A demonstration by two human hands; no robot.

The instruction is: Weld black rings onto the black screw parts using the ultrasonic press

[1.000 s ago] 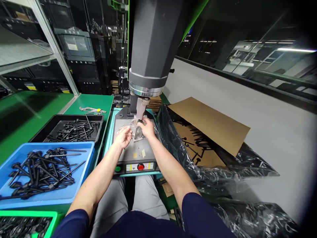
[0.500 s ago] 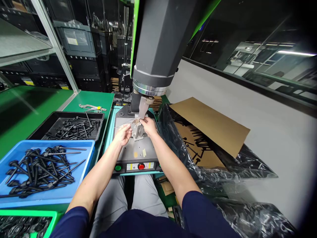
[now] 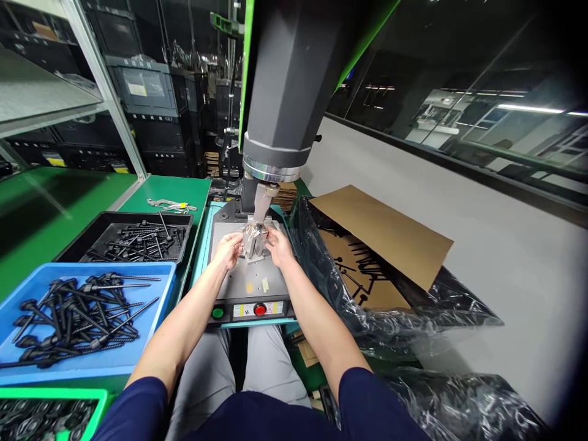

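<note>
1. Left hand (image 3: pixel 231 250), centre of frame: fingers curled, tips drawn together; could not tell whether anything was pinched there. Right hand (image 3: pixel 280 248), just right of it: fingers loosely parted, narrow gap, nothing visibly gripped.
2. Risk, my judgement: the small dark piece (image 3: pixel 259 228) could sit crooked or slip if a fingertip nudged it. Fingers so near the pale metal tool (image 3: pixel 263 203) could be caught if that came down.
3. The piece lay between the hands at mid-frame, atop the upright metal fixture (image 3: pixel 254 250), nearer the right fingertips; contact unclear. Thin shiny strands (image 3: pixel 250 231) lay beside it, toward the left hand.
4. Below, lower centre: red button (image 3: pixel 260 309) and green button (image 3: pixel 217 313) on the machine front.
5. Left of frame: black tray (image 3: pixel 87 241) and blue tray (image 3: pixel 68 375), both holding black toothed ties; pliers (image 3: pixel 165 203) behind.
6. Right of frame: cardboard sheet (image 3: pixel 386 236), tilted over black plastic lining (image 3: pixel 331 288).
</note>
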